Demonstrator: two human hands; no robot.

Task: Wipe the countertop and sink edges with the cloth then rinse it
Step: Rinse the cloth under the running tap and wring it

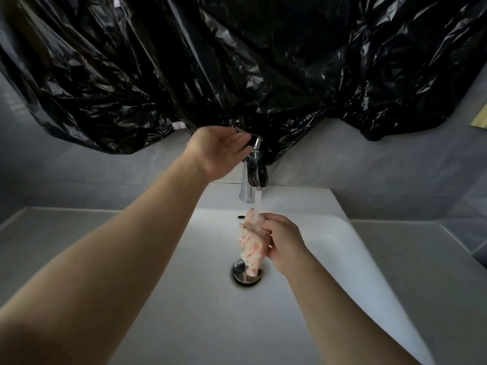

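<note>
**Chrome tap running, cloth under the stream: the rinse step**

Black plastic sheeting (237,61) hangs across the wall behind. At far left lies the grey countertop (52,233). Judging by the running tap, the wiping is done and the rinse is in hand. Your left hand (221,154) cups the lever of the faucet (254,175), fingertips on its top; whether it pinches the lever cannot be told. Below the spout, water (258,201) falls onto the pale, red-speckled cloth (250,241), which hangs bunched over the drain (246,276) of the white sink (329,246). Your right hand (284,243) grips the cloth near its top, fingers curled round it. To rinse well, set a moderate flow so nothing splashes the sink edges. Turn and squeeze the bundle so water reaches the inner folds, and lift its tail clear of the drain.
</note>
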